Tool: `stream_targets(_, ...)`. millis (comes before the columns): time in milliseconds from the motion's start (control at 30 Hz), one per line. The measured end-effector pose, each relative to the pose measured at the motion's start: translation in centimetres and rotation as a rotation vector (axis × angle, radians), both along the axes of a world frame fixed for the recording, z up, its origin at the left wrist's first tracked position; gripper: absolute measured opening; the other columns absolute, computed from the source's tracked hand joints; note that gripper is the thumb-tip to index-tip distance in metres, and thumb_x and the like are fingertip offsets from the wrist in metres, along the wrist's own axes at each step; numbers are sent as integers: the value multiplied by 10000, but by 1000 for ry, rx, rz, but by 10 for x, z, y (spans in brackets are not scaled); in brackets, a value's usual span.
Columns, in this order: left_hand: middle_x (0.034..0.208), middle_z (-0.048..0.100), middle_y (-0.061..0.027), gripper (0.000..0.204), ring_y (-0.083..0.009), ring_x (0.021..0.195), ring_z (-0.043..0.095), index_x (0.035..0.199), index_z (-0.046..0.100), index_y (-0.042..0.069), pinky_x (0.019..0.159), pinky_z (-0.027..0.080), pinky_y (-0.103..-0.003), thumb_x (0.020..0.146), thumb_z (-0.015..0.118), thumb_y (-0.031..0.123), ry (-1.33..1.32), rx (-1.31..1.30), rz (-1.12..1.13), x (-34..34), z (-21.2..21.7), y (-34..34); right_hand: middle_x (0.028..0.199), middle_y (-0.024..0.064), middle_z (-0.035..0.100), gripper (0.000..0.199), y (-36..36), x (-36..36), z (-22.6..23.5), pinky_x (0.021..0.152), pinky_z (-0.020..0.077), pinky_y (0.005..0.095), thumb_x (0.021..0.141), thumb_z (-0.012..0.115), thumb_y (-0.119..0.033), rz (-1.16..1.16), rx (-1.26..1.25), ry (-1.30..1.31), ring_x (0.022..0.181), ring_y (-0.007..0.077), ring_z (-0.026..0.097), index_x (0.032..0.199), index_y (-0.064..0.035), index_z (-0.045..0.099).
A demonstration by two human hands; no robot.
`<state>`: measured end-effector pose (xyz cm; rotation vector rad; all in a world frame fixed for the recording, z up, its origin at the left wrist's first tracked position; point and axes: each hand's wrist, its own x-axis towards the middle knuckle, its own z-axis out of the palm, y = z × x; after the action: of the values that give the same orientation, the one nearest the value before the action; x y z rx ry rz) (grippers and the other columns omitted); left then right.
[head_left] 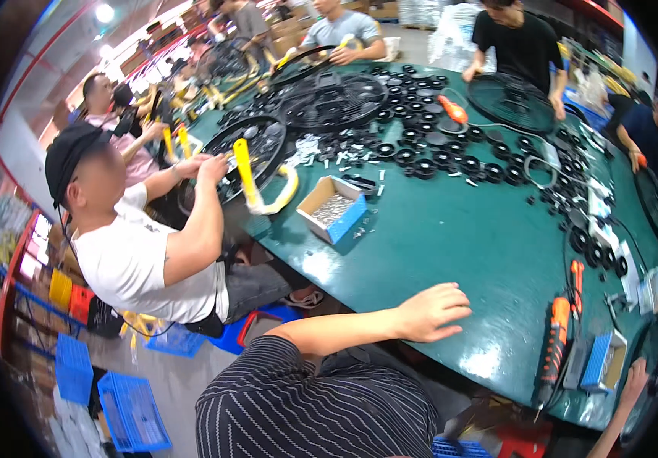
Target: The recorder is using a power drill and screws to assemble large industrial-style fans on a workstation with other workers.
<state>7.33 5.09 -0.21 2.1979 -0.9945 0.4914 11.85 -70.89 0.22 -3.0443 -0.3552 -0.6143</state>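
Observation:
My left hand hovers over the near edge of the green table, palm down, with its fingers spread and nothing in them. At the lower right rim a bare forearm comes in, seemingly mine. Its hand, my right hand, is at the edge of a black fan grille, fingers against the rim; the picture's edge cuts off part of it. Between my hands lie an orange and black power screwdriver and a small blue and white box of screws.
On my left a person in a white shirt works on a fan grille beside a yellow-handled tool. A box of screws stands nearby. Black round knobs cover the far side, where other people handle grilles. Blue crates stand on the floor.

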Motion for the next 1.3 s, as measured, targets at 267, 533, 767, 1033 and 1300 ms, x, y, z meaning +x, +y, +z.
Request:
stream_targets(267, 1026, 637, -102, 231, -268, 1001, 622, 1025, 648, 22, 1033, 463, -475, 797, 685, 30, -8, -233, -31, 4, -13, 13, 937, 134, 666, 262, 193, 21, 48, 790, 488, 349, 832, 507, -129, 203, 363, 659, 868, 303, 635, 955, 26, 678)
stream_targets(533, 1016, 620, -118, 146, -296, 970, 605, 892, 629, 17, 1016, 462, -511, 829, 722, 111, 73, -423, -148, 2, -13, 24, 1089, 149, 643, 365, 155, 26, 17, 858, 500, 387, 898, 565, -258, 68, 490, 655, 949, 316, 636, 1160, -8, 615)
stream_targets(767, 1119, 617, -143, 198, -343, 1040, 601, 933, 633, 38, 1017, 453, -520, 828, 748, 160, 15, -543, -45, -9, 10, 46, 1232, 164, 537, 469, 137, 35, 22, 908, 428, 412, 933, 598, -351, 130, 238, 634, 1056, 319, 554, 1297, -72, 496)
stream_targets(1033, 1227, 598, -205, 404, -366, 1077, 615, 1142, 630, 25, 906, 508, -437, 778, 770, 131, 85, -506, 424, -32, 3, 123, 718, -6, 369, 174, 353, -96, 145, 534, 290, 285, 1019, 463, -249, 10, 1506, 195, 578, 132, 355, 915, -112, 489)
stream_targets(1300, 1228, 610, -190, 422, -399, 1210, 519, 1240, 595, -41, 1071, 362, -493, 895, 634, 200, 144, -181, 728, -57, 4, 161, 523, -52, 285, 340, 494, -50, 20, 396, 234, 248, 1028, 461, -168, 11, 2434, 543, 406, 73, 269, 697, -130, 393)
